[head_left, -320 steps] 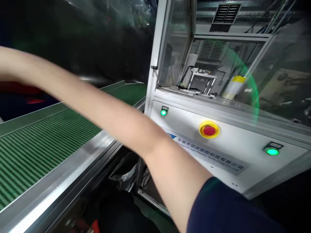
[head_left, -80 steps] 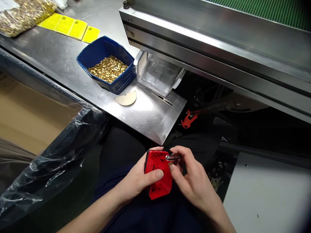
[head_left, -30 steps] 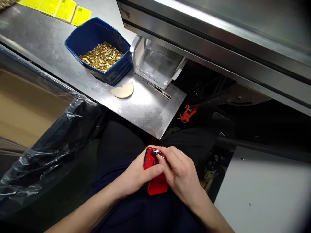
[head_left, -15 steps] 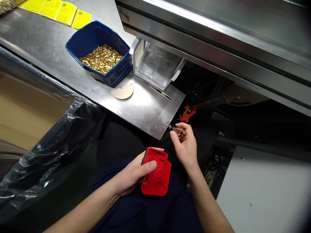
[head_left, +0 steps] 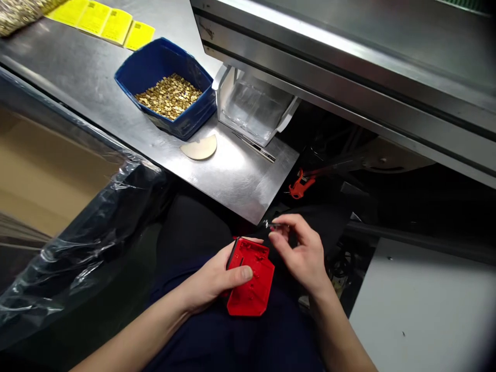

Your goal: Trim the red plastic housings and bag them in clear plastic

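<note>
A red plastic housing [head_left: 258, 289] with an open, ribbed inside faces up over my lap. My left hand [head_left: 220, 274] is closed around its left side, the thumb lying across the inside. Just above and to the right of the housing, my right hand [head_left: 300, 248] pinches a small shiny metal part [head_left: 271, 225] between thumb and fingers, apart from the housing. The exact shape of that part is too small to tell. Up on the metal table [head_left: 232, 183] lies a beige half-round piece [head_left: 199, 148].
A blue bin [head_left: 194, 124] of brass pieces [head_left: 170, 98] and a white bin [head_left: 253, 106] stand on the table near yellow papers [head_left: 116, 26]. An orange tool [head_left: 300, 186] hangs beyond the table corner. A metal beam [head_left: 329, 67] crosses the upper right; a white panel [head_left: 422, 305] lies lower right.
My right hand has come down with the small metal part, nearer the top of the red housing. The left hand keeps its hold. The view has shifted slightly.
</note>
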A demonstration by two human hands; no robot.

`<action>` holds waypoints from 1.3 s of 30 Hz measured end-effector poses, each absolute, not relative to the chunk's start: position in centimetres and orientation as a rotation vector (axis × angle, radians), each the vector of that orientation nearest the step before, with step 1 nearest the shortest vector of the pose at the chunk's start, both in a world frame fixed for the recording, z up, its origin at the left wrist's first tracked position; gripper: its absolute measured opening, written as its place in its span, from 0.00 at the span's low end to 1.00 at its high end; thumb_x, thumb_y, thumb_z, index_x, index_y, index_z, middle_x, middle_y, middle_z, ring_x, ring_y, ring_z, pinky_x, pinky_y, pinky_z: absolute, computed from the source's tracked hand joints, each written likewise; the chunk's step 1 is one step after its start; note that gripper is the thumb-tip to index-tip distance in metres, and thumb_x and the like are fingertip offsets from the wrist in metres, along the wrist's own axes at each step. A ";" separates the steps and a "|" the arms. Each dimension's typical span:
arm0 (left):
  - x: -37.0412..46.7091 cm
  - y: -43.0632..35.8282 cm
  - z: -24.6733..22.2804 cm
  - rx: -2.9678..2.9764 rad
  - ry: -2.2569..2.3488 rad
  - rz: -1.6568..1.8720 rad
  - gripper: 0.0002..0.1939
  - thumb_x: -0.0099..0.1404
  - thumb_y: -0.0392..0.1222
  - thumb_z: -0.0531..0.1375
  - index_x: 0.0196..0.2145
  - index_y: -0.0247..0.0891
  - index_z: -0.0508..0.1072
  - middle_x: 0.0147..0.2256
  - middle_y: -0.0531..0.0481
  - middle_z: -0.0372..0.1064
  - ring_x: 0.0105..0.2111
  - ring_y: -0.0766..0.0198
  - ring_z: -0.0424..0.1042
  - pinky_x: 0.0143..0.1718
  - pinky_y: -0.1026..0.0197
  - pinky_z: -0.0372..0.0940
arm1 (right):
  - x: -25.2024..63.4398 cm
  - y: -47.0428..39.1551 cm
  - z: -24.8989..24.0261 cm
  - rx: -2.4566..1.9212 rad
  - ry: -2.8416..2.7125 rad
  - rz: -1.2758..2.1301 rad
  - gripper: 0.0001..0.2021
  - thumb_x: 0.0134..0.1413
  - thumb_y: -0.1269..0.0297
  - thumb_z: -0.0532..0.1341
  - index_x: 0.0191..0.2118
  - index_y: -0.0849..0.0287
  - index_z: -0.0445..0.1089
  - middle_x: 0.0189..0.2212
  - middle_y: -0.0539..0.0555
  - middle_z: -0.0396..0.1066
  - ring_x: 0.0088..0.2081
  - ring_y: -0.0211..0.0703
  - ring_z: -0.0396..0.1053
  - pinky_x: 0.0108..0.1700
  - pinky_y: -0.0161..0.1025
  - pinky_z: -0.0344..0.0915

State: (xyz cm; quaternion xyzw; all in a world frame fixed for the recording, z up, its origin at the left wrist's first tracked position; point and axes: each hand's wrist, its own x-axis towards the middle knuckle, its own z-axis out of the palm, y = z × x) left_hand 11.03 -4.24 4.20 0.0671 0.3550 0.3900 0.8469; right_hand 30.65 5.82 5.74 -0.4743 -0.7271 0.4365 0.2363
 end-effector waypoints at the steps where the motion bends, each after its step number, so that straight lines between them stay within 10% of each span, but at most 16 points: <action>1: 11.1 -4.1 4.3 0.153 0.743 0.830 0.37 0.60 0.56 0.73 0.60 0.40 0.68 0.50 0.42 0.76 0.47 0.54 0.75 0.51 0.53 0.67 | 30.8 5.4 6.4 -1.224 -2.063 1.195 0.06 0.65 0.62 0.64 0.46 0.54 0.73 0.33 0.50 0.72 0.31 0.41 0.69 0.36 0.39 0.69; 39: 11.1 -3.3 4.7 0.334 0.760 0.813 0.30 0.62 0.57 0.71 0.55 0.41 0.69 0.47 0.50 0.70 0.47 0.57 0.70 0.51 0.55 0.65 | 30.8 3.5 6.5 -0.925 -2.422 1.098 0.12 0.69 0.74 0.61 0.54 0.57 0.71 0.42 0.55 0.79 0.40 0.45 0.77 0.43 0.42 0.71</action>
